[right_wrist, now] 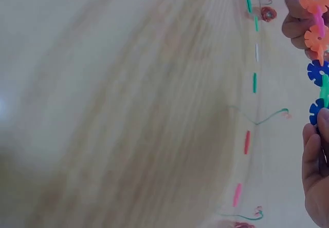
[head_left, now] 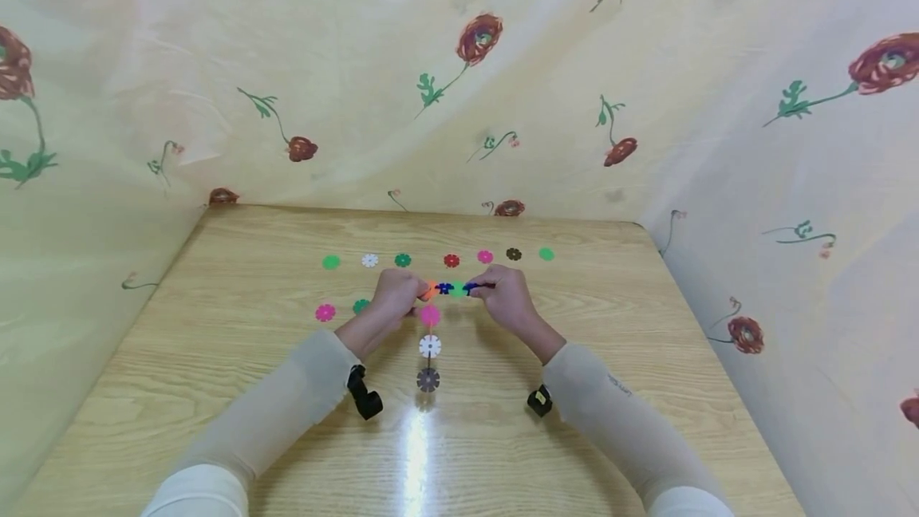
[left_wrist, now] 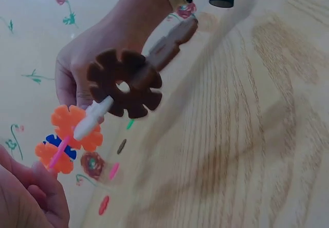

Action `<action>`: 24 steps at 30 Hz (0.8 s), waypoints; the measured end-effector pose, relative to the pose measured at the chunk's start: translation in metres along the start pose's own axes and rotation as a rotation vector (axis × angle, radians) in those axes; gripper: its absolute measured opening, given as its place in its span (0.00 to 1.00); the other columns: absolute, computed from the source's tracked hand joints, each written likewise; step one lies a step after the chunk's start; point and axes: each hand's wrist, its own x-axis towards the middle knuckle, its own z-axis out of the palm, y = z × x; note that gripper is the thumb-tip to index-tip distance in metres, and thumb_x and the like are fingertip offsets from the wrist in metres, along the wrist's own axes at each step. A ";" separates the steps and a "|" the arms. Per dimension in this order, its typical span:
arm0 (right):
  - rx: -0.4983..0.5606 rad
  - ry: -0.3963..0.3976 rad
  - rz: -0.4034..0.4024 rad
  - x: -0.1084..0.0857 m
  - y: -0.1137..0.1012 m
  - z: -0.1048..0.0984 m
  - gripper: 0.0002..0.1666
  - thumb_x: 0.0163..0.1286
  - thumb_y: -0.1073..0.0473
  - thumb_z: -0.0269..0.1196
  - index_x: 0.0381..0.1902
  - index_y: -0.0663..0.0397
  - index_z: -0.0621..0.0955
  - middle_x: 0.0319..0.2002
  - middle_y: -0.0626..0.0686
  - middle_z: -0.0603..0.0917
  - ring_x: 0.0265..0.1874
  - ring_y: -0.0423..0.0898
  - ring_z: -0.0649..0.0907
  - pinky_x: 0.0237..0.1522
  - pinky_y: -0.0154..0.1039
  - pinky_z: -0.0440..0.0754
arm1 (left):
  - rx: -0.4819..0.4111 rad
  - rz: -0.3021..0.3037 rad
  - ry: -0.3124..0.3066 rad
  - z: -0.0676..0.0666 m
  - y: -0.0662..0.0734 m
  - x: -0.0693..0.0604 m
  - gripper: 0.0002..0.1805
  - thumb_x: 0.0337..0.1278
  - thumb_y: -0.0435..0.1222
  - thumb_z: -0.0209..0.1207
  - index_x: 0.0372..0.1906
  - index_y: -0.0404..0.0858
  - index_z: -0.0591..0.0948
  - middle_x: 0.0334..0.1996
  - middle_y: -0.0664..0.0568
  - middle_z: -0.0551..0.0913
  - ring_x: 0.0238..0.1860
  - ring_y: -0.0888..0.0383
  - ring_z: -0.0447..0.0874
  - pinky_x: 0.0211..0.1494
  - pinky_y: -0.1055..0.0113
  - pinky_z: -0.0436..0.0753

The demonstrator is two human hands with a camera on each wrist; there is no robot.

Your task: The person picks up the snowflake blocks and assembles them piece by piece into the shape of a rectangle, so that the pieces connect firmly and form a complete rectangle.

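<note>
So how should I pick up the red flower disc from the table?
Probably by its notched rim, pinched at opposite edges from above: the red disc lies flat on the table, with the held chain nearer the person.

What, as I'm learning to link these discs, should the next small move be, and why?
Probably press the end blue disc firmly into the green disc: the right hand holds the blue one against it, while the left hand grips an orange disc farther along the chain. How deep the joint sits isn't clear.
</note>
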 end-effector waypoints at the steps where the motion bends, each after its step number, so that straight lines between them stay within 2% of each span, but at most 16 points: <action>1: -0.004 0.013 -0.009 0.001 -0.001 0.000 0.05 0.61 0.74 0.70 0.34 0.63 0.90 0.29 0.52 0.85 0.30 0.46 0.84 0.31 0.34 0.85 | -0.005 0.002 0.011 0.000 0.001 0.000 0.08 0.62 0.26 0.55 0.28 0.34 0.81 0.33 0.47 0.81 0.22 0.60 0.71 0.29 0.68 0.79; 6: -0.015 0.035 -0.029 0.002 -0.002 0.002 0.06 0.61 0.75 0.70 0.35 0.64 0.90 0.30 0.53 0.85 0.29 0.46 0.84 0.30 0.34 0.85 | 0.003 -0.007 0.032 0.001 0.000 -0.001 0.07 0.66 0.28 0.56 0.33 0.33 0.83 0.38 0.45 0.82 0.25 0.59 0.74 0.32 0.65 0.80; 11: -0.025 0.015 -0.029 -0.001 0.005 0.005 0.08 0.62 0.72 0.71 0.39 0.63 0.90 0.30 0.52 0.85 0.29 0.45 0.82 0.29 0.34 0.84 | 0.011 -0.009 -0.018 -0.003 -0.007 -0.001 0.07 0.66 0.30 0.57 0.31 0.34 0.81 0.34 0.47 0.82 0.23 0.59 0.71 0.29 0.68 0.79; 16: 0.088 -0.073 0.025 -0.006 0.014 0.005 0.11 0.63 0.73 0.69 0.44 0.64 0.88 0.36 0.54 0.88 0.33 0.46 0.86 0.35 0.41 0.87 | -0.021 -0.020 -0.144 -0.011 -0.015 -0.006 0.05 0.63 0.28 0.57 0.35 0.31 0.83 0.30 0.46 0.84 0.21 0.59 0.70 0.25 0.69 0.76; 20: 0.183 -0.127 0.089 -0.007 0.021 0.004 0.09 0.64 0.75 0.66 0.42 0.64 0.87 0.36 0.54 0.88 0.35 0.49 0.86 0.39 0.48 0.88 | -0.035 -0.067 -0.254 -0.015 -0.023 -0.010 0.06 0.64 0.27 0.57 0.42 0.29 0.82 0.30 0.46 0.83 0.22 0.59 0.75 0.24 0.69 0.79; 24: 0.200 -0.197 0.075 -0.007 0.022 0.003 0.07 0.65 0.75 0.66 0.38 0.62 0.87 0.35 0.54 0.88 0.35 0.53 0.86 0.40 0.50 0.87 | 0.013 -0.083 -0.353 -0.018 -0.031 -0.014 0.07 0.67 0.29 0.57 0.44 0.29 0.81 0.30 0.44 0.84 0.25 0.57 0.78 0.25 0.69 0.81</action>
